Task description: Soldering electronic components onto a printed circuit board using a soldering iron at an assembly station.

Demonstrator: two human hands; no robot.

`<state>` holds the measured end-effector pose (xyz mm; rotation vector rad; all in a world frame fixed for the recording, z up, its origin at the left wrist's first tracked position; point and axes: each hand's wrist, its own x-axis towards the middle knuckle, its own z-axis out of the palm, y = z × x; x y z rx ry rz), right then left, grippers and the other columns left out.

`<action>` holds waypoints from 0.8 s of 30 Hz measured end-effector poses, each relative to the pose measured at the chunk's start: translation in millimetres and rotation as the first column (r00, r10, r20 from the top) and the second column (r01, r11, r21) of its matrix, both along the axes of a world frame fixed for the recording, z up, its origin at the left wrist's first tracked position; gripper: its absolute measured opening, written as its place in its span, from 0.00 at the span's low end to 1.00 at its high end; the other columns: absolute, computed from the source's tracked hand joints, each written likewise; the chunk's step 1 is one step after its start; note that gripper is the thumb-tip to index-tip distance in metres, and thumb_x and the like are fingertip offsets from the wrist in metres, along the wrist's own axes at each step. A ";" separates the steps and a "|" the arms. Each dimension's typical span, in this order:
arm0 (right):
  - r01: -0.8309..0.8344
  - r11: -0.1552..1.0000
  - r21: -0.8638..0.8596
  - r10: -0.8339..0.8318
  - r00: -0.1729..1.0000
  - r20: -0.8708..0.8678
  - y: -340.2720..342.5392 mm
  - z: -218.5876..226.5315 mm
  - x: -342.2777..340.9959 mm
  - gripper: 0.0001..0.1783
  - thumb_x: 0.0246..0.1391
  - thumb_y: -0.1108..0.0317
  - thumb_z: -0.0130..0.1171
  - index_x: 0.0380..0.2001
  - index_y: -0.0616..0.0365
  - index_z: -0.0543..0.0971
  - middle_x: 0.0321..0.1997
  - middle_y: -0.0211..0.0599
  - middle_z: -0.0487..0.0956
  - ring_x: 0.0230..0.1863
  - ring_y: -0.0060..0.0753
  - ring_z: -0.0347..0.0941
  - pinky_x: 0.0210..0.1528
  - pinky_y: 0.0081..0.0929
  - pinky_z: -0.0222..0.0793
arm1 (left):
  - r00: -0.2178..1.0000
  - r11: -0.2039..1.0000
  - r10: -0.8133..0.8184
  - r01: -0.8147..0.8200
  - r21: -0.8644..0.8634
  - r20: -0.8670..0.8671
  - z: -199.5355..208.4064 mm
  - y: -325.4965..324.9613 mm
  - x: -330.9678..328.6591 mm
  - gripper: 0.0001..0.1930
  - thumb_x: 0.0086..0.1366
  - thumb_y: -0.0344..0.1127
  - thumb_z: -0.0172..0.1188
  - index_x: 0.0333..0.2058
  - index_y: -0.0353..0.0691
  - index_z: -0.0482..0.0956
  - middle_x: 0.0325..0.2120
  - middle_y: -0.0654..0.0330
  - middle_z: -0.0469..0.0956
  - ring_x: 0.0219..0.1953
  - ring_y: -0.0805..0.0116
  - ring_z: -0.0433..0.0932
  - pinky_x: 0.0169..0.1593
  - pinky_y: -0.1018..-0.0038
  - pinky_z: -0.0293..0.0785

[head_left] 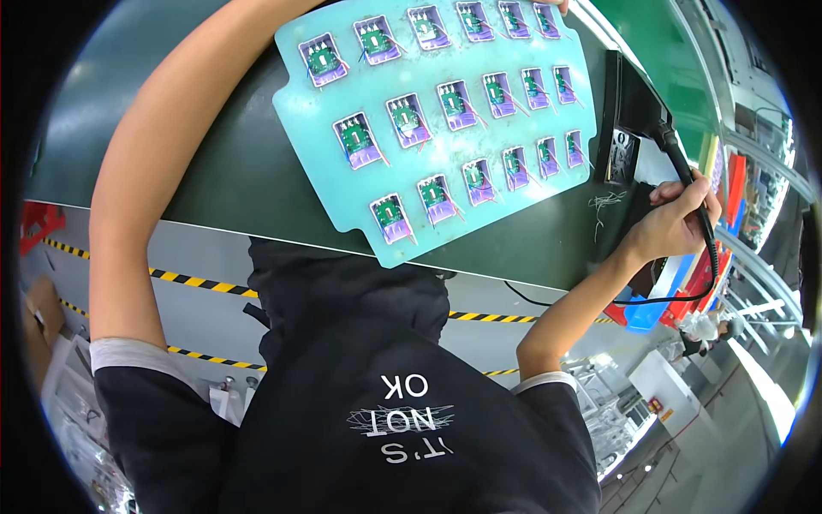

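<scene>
A light turquoise tray (377, 81) carries three rows of small purple-lined pockets. Green circuit boards (322, 60) with thin red, blue and white wires sit in them. My left arm curves round the tray's left side and runs out at the top; fingertips (558, 4) show at the tray's far right corner, the rest of that hand hidden. My right hand (676, 221), right of the tray, is closed round the handle of a black corded soldering iron (681, 163). The iron's far end meets a black holder (638, 94), so its tip is hidden.
The dark green table (231, 171) lies under the tray, whose near corner juts past the table edge. Loose white wire strands (606, 202) lie by my right wrist. A black cord (659, 300) loops below my hand. Red and blue bins (651, 315) stand at the right.
</scene>
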<state>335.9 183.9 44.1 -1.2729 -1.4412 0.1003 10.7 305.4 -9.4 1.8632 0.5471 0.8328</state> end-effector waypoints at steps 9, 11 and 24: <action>-0.105 0.994 0.015 0.106 0.994 -0.028 2.9 -5.5 3.6 0.11 0.68 0.68 0.57 0.34 0.68 0.76 0.14 0.34 0.70 0.12 0.18 0.63 0.14 0.17 0.58 | 1.000 0.999 -0.005 0.005 0.039 -0.013 3.9 -2.0 -2.2 0.17 0.71 0.42 0.60 0.47 0.32 0.82 0.37 0.59 0.83 0.40 0.73 0.78 0.46 0.74 0.74; -0.126 0.992 0.019 0.127 0.991 -0.037 6.3 -6.6 -1.3 0.10 0.67 0.70 0.58 0.35 0.68 0.76 0.14 0.34 0.71 0.12 0.18 0.63 0.15 0.17 0.59 | 0.999 0.999 0.022 -0.021 0.029 -0.029 7.6 -4.2 -9.8 0.17 0.71 0.42 0.60 0.47 0.32 0.82 0.37 0.59 0.83 0.40 0.73 0.78 0.46 0.74 0.74; -0.077 0.994 -0.073 0.061 0.979 -0.194 -2.5 -8.3 0.6 0.07 0.63 0.71 0.63 0.36 0.63 0.77 0.22 0.32 0.77 0.16 0.15 0.68 0.17 0.15 0.61 | 0.976 0.976 0.201 -0.207 -0.070 -0.082 11.9 -16.7 -2.0 0.21 0.79 0.45 0.44 0.56 0.36 0.75 0.41 0.65 0.80 0.28 0.84 0.65 0.36 0.84 0.64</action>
